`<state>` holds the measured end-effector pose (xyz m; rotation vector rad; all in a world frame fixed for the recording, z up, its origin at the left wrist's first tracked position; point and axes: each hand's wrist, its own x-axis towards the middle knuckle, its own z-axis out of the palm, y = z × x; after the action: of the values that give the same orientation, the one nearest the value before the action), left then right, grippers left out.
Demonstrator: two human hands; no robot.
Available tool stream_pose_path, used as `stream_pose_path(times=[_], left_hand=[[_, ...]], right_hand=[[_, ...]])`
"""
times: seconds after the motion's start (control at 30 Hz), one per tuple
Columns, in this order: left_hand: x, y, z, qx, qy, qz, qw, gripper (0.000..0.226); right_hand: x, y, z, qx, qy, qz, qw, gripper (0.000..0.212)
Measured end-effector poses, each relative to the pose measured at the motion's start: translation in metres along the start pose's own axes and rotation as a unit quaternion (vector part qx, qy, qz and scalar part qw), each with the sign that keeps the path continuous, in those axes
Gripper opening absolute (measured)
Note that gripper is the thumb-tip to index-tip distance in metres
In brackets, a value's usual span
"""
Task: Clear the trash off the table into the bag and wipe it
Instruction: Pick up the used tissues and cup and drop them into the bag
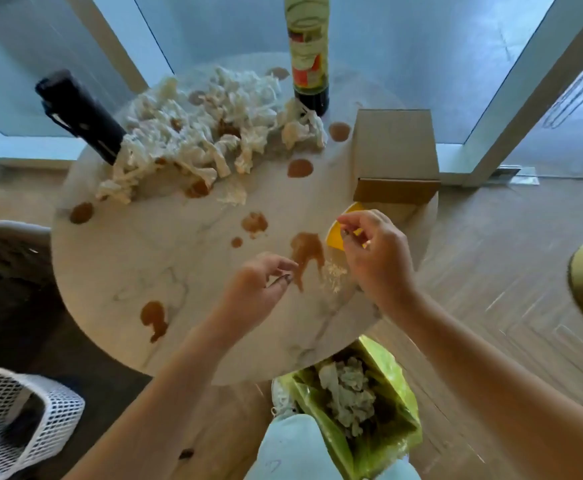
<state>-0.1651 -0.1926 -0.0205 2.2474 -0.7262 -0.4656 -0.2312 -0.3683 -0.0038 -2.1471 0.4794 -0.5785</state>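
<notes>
A round white marble table [117, 258] carries several brown sauce stains [305, 252] and a big heap of crumpled, stained white tissues [200, 133] at its far side. A small pile of pale scraps [333, 273] lies near the front right. My left hand [259, 289] hovers over the table with fingertips pinched on a tiny dark bit. My right hand [376, 254] is raised above a yellow object [337, 237], thumb and forefinger pinched together; what they pinch is too small to tell. A green trash bag [397, 382] with tissues inside stands open below the table's front edge.
A dark sauce bottle [309, 53] stands at the far edge, a cardboard box [395, 157] at the right, and a black cylinder [78, 114] leans at the far left. A white mesh basket [16, 420] sits on the floor at left, beside a dark chair [2, 271].
</notes>
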Motion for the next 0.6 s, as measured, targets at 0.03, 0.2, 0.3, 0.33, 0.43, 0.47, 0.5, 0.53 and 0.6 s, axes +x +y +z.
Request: stream_pose_path(times=[0.03, 0.2, 0.3, 0.33, 0.43, 0.47, 0.5, 0.53, 0.6], left_hand=[[0.01, -0.009, -0.013, 0.007, 0.021, -0.015, 1.0, 0.021], [0.061, -0.059, -0.067, 0.047, 0.083, -0.055, 0.994, 0.024], [0.097, -0.085, -0.09, 0.078, 0.099, -0.049, 0.991, 0.028], [0.109, -0.093, -0.096, 0.086, 0.101, -0.046, 0.99, 0.029], [0.149, -0.11, -0.105, 0.104, 0.102, -0.023, 0.989, 0.031], [0.162, -0.114, -0.105, 0.104, 0.101, -0.01, 0.989, 0.032], [0.174, -0.117, -0.105, 0.1, 0.098, 0.003, 0.99, 0.033], [0.185, -0.117, -0.104, 0.098, 0.097, 0.018, 0.99, 0.034], [0.206, -0.116, -0.099, 0.103, 0.092, 0.045, 0.989, 0.036]], right_hand=[[0.016, -0.008, 0.012, 0.009, -0.007, -0.007, 1.0, 0.016], [0.087, -0.023, 0.086, -0.015, -0.089, -0.018, 0.996, 0.023], [0.122, -0.02, 0.128, -0.046, -0.136, -0.012, 0.99, 0.03], [0.133, -0.019, 0.14, -0.063, -0.147, -0.009, 0.987, 0.033], [0.163, -0.016, 0.168, -0.111, -0.146, -0.001, 0.983, 0.04], [0.173, -0.016, 0.175, -0.124, -0.132, 0.004, 0.983, 0.041], [0.184, -0.015, 0.181, -0.135, -0.117, 0.007, 0.984, 0.042], [0.195, -0.014, 0.187, -0.142, -0.11, 0.007, 0.984, 0.044], [0.215, -0.01, 0.198, -0.159, -0.133, -0.003, 0.978, 0.05]])
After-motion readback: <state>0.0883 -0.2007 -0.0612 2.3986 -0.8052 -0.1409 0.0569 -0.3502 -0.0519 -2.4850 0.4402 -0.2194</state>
